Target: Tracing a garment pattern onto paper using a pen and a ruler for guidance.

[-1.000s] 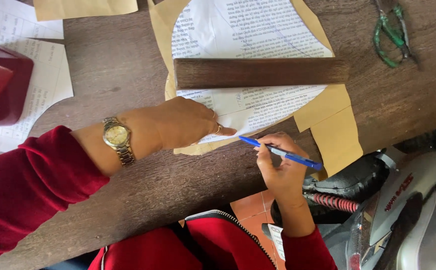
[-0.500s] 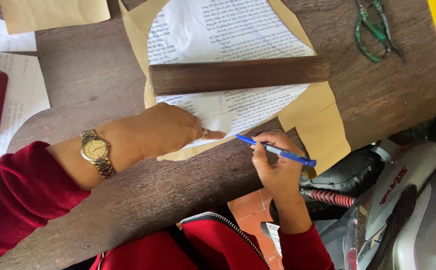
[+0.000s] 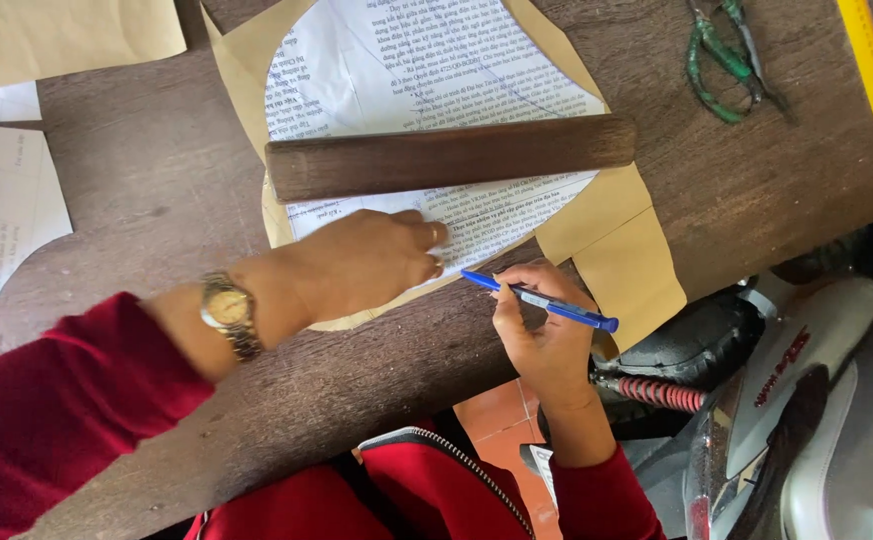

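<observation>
Blue pen (image 3: pixel 542 301) in right hand (image 3: pixel 547 330)

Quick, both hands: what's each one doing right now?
Left hand: open, pressed flat on the printed paper.
Right hand: closed around the blue pen.

There is one view only, from a camera worn on the person's head. It looks steeply down — almost straight down — on the dark wooden surface (image 3: pixel 137 200) from close above, near enough that the red sleeves fill the lower edge. Take the long wooden block (image 3: pixel 452 157) as landmark: it lies a little above the picture's middle, running nearly level across. Both hands enter from below it, on the wearer's side. Right of and below the block the surface ends, and the view drops past its edge to a parked scooter (image 3: pixel 807 400) on the floor.
</observation>
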